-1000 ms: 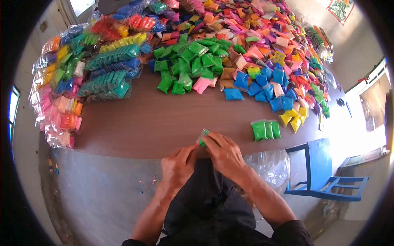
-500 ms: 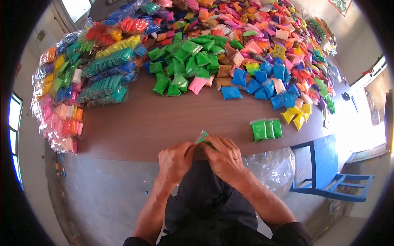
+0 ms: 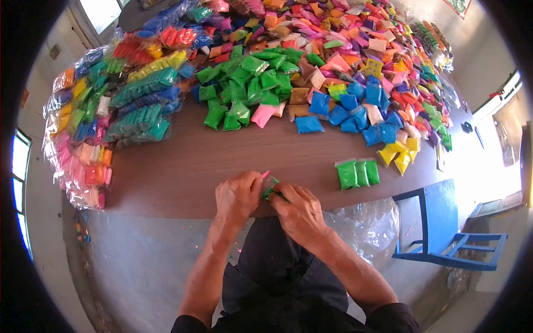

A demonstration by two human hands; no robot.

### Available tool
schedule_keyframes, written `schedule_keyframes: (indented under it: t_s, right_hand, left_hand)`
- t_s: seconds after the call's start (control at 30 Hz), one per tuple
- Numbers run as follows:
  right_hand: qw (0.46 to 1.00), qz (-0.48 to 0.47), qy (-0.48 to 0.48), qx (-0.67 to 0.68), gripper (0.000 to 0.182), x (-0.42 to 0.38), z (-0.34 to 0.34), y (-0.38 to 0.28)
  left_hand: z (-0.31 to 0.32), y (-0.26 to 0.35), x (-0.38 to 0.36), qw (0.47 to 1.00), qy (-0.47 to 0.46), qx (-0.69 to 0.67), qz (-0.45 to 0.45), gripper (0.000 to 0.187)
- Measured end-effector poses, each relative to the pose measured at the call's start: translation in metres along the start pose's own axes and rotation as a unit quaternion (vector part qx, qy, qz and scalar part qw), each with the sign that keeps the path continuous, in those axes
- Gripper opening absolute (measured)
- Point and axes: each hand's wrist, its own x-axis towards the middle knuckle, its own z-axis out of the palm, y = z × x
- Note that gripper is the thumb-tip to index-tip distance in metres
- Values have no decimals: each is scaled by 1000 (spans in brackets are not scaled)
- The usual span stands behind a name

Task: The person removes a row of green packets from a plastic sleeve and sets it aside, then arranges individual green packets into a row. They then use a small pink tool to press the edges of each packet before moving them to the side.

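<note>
My right hand [image 3: 301,210] is closed around a small green packet [image 3: 270,186] in clear plastic, at the table's near edge. Its fingers cover much of the packet. Close beside it, my left hand [image 3: 237,194] pinches a thin pink piece [image 3: 265,174], whose tip sticks out past the fingers. The rest of that piece is hidden. To the right, a row of green packets [image 3: 357,173] lies side by side on the brown table [image 3: 189,166].
Loose green packets [image 3: 244,83] form a heap behind my hands, with blue packets [image 3: 350,114] and a large mixed-colour pile [image 3: 344,33] beyond. Bagged bundles [image 3: 141,89] line the left side. A blue chair [image 3: 441,219] and clear plastic bag [image 3: 366,225] are at right.
My left hand has shifted slightly up, and the pink piece now shows above its fingers. My right hand has moved slightly down and left with the green packet.
</note>
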Motion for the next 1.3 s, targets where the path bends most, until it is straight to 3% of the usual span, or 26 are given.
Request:
schedule_keyframes:
  t_s: [0.13, 0.23, 0.43, 0.53, 0.63, 0.73, 0.93, 1.03, 1.1, 1.2, 1.3]
  right_hand:
    - [1000, 14, 26, 0, 22, 1, 3, 0]
    - [1000, 16, 24, 2, 20, -1, 3, 1]
    - [999, 22, 36, 3, 16, 0, 5, -1]
    - [999, 23, 41, 1, 15, 0, 4, -1]
    - [999, 19, 41, -3, 14, -1, 4, 0]
    - [999, 22, 43, 0, 14, 0, 7, -1]
    - [998, 32, 51, 7, 15, -4, 7, -3]
    - [998, 38, 56, 17, 15, -2, 10, -7]
    - [997, 48, 54, 15, 17, -2, 11, -8]
    - [993, 94, 35, 61, 24, -1, 5, -14]
    - [967, 146, 86, 191, 31, 5, 0, -24]
  left_hand:
    - [-1, 6, 0, 998, -16, -48, 48, 12]
    - [0, 2, 0, 999, -37, 34, -11, 10]
    - [-8, 2, -13, 1000, 4, -8, 22, 7]
    - [-7, 1, -31, 1000, 26, 14, 10, 7]
    - [-18, -7, -30, 997, 33, 41, -57, 7]
    - [-11, 0, -46, 998, 61, -28, -8, 7]
    - [-16, -5, -47, 997, 51, 8, -63, 8]
    - [-11, 1, -51, 997, 78, -6, 12, 8]
    - [-9, -5, -50, 996, 79, 38, 9, 8]
    - [-10, -21, -43, 995, 88, 33, -26, 9]
    - [-16, -35, -42, 992, 93, -21, -82, 13]
